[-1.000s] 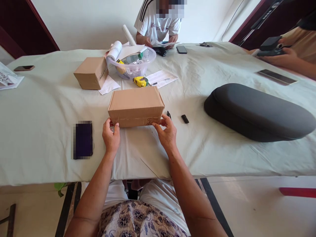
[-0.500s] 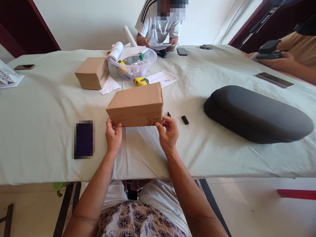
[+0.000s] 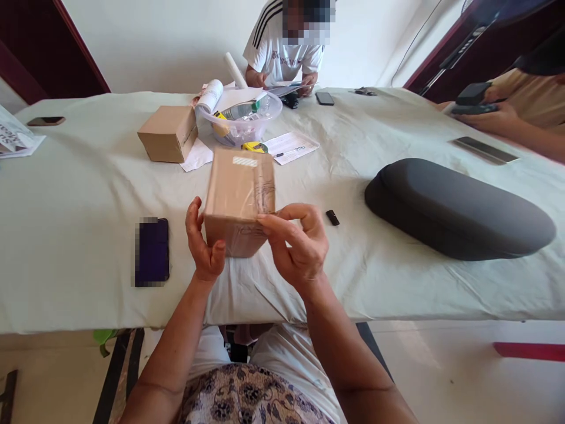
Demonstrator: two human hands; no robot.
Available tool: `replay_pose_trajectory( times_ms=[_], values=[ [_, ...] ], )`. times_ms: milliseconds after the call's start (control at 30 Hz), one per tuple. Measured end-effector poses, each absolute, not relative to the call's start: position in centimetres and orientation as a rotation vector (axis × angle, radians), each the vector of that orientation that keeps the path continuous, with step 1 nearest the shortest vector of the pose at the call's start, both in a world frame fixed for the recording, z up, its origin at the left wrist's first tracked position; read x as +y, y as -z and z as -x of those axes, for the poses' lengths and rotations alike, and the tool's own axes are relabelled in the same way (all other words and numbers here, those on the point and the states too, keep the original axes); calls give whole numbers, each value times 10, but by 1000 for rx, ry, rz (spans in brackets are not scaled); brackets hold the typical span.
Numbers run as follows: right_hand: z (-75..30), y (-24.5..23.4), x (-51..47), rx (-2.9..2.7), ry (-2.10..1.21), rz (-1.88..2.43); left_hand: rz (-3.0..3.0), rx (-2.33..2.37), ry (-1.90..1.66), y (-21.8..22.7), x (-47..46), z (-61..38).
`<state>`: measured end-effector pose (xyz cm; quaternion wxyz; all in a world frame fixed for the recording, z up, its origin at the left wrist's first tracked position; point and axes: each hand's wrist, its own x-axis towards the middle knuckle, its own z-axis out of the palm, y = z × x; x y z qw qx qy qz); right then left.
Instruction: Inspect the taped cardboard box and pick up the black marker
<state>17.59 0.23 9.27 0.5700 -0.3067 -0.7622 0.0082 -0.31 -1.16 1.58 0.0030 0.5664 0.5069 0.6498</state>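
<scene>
A brown cardboard box [image 3: 233, 188] with clear tape, a striped white label and dark scribbled lines is in front of me, slightly blurred and tilted. My right hand [image 3: 300, 241] pinches its right front edge between thumb and fingers. Along the box's left side is my left hand [image 3: 205, 244], its fingers stretched and apart; the thumb is at the front face, and I cannot tell how firmly it touches. Right of my right hand lies a small black object [image 3: 332, 218] like a pen cap. A dark phone [image 3: 152, 253], partly pixelated, lies to the left.
Behind stand a second cardboard box [image 3: 168, 134] and a clear plastic basin [image 3: 247, 132] holding a bottle and papers. A yellow tape measure [image 3: 255, 146] and a printed sheet [image 3: 295, 147] are close by. A large dark grey case [image 3: 459, 206] fills the right. Two other people sit around the table.
The box has turned from lying lengthwise across to showing its narrow end toward me. My left fingers have spread off its lower edge, and my right hand has shifted its grip.
</scene>
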Motion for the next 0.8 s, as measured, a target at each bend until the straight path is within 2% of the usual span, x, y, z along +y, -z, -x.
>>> replay_pose_trajectory(
  times_ms=[167,333,800],
  values=[
    [-155,-100,-4,-1783,-34,790,-1593,1443,-2134,-46,-19,-7],
    [-142,-95,-4,-1666,14,930,-1581,1520,-2017,-79,-26,-16],
    [-143,-85,0,-1530,-222,754,-1708,1605,-1976,-73,-25,-7]
  ],
)
